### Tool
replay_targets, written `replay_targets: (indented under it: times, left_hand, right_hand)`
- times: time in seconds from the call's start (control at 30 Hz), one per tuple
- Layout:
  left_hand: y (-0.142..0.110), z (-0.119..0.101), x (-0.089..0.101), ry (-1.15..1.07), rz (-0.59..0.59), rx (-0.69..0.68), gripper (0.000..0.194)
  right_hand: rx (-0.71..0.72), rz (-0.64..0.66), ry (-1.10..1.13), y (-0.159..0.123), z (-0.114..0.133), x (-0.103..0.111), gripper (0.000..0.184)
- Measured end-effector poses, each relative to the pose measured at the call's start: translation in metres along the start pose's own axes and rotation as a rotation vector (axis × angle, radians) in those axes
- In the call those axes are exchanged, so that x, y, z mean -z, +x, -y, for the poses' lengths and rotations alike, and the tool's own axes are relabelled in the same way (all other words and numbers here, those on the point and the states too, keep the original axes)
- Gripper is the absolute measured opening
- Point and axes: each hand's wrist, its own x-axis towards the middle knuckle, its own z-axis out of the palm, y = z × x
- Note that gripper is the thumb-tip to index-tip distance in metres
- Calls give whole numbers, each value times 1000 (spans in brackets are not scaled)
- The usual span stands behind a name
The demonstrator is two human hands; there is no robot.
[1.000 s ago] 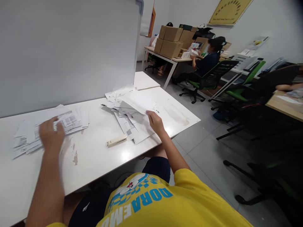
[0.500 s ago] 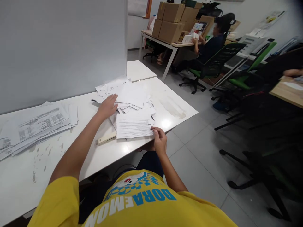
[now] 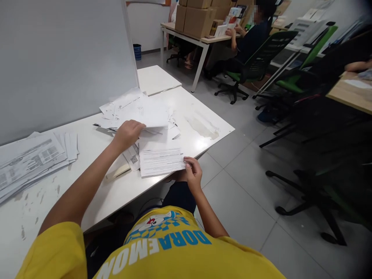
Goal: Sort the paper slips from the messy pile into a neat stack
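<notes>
My left hand [image 3: 129,134] is closed on the near edge of white paper [image 3: 155,116] at the top of a loose, uneven pile. That edge is raised a little. A printed sheet [image 3: 160,161] with lines of text lies closer to me, partly over other papers at the table's front edge. My right hand [image 3: 193,172] pinches its right side between thumb and fingers. Left of this sheet is a paper with a square code [image 3: 133,158]. Beside it lies a long cream-coloured object [image 3: 118,173], whose kind I cannot make out.
A stack of printed papers [image 3: 35,159] lies on the white table [image 3: 95,205] to the left. A grey panel [image 3: 64,58] stands along the back. Past the table's right corner are office chairs [image 3: 261,58], a seated person [image 3: 250,42] and cardboard boxes [image 3: 197,21].
My left hand has gone from resting fairly flat on the pile to gripping the paper's edge, which has risen. My right hand stays at the printed sheet. The view has shifted.
</notes>
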Motion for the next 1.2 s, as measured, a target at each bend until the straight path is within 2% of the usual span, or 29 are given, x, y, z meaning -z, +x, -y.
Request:
replay_targets:
  times: [0.13, 0.2, 0.27, 0.3, 0.37, 0.47, 0.53, 0.63, 0.7, 0.8, 0.97, 1.03, 1.1, 1.17, 1.2]
  left_hand:
    - [14, -36, 39, 93, -77, -85, 32]
    - [28, -50, 57, 74, -154, -70, 35]
    - [42, -56, 64, -22, -147, -12, 36]
    - [47, -56, 62, -76, -100, 25, 36]
    - [51, -53, 46, -168, 60, 101, 36]
    - [40, -48, 5, -288, 312, 230, 41]
    - [28, -47, -23, -355, 446, 270, 46]
    - [12, -47, -50, -380, 518, 273, 50]
    - [7, -49, -59, -361, 514, 258, 52]
    - [4, -53, -67, -291, 510, 181, 53]
    - [0, -64, -69, -155, 452, 39, 56]
    - [-2, -66, -63, -129, 413, 78, 61]
    - [-3, -65, -52, -154, 426, 162, 63]
    - [-5, -64, -37, -195, 425, 188, 55]
    - [-6, -64, -28, -209, 393, 156, 49]
  right_hand:
    - [-128, -45, 122, 5, 1, -1, 21]
    - [-176, -75, 182, 8, 2, 0, 24]
    - [-217, -111, 241, 11, 2, 0, 29]
    - [-240, -127, 271, 13, 2, 1, 32]
    - [-296, -137, 336, 17, 2, 3, 38]
    - [-396, -111, 416, 23, 0, 8, 39]
    - [-485, -90, 413, 26, -1, 12, 40]
    - [-586, -20, 354, 31, 0, 16, 38]
    - [-568, 55, 324, 32, 0, 17, 38]
    - [-513, 96, 283, 32, -1, 15, 44]
    - [-478, 13, 234, 27, -4, 9, 48]
    - [-410, -46, 260, 28, -3, 6, 48]
    - [-345, -105, 292, 31, -2, 3, 48]
    - [-314, -135, 332, 37, 0, 0, 46]
    - [-305, -137, 349, 40, 0, -1, 45]
